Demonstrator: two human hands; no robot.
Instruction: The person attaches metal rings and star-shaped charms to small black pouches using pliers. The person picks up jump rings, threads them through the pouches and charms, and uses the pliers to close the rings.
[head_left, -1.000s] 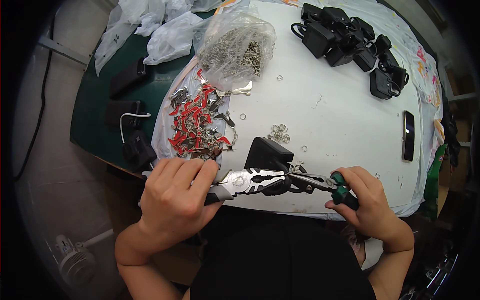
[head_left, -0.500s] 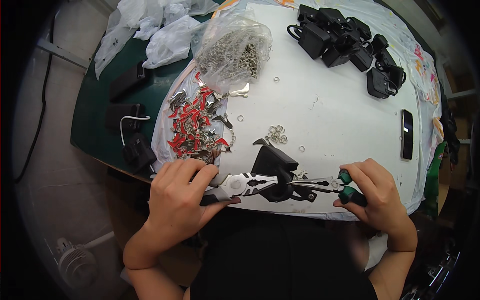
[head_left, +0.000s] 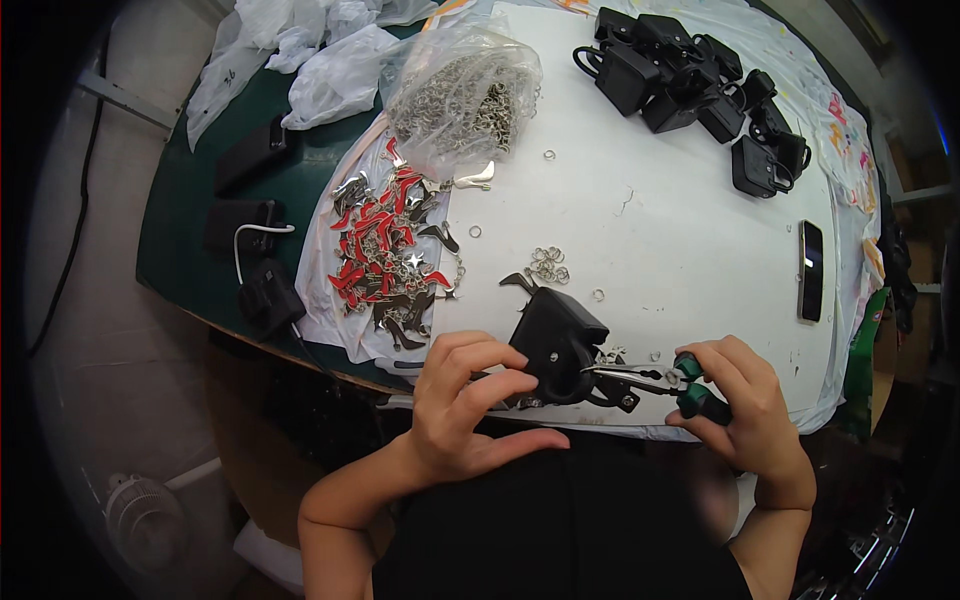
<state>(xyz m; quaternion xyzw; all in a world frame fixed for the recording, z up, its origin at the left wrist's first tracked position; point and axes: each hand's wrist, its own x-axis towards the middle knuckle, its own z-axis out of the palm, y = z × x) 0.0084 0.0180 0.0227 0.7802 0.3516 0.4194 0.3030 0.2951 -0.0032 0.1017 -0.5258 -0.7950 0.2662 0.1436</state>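
The right hand (head_left: 742, 395) grips green-handled long-nose pliers (head_left: 688, 366), tips at the near side of the black boxy device (head_left: 562, 322). Just left of this device, the left hand (head_left: 450, 410) is spread, apparently holding nothing. Beyond the device lie jump rings (head_left: 548, 265); farther left, red and dark shoe charms (head_left: 380, 240) and a clear ring-filled bag (head_left: 460, 110). A white plastic bag (head_left: 340, 80) stands far beyond-left, near handwriting. White board (head_left: 640, 240) underlies the device.

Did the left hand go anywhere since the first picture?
Yes: against the pile of red charms, the left hand has moved right, toward the black block.
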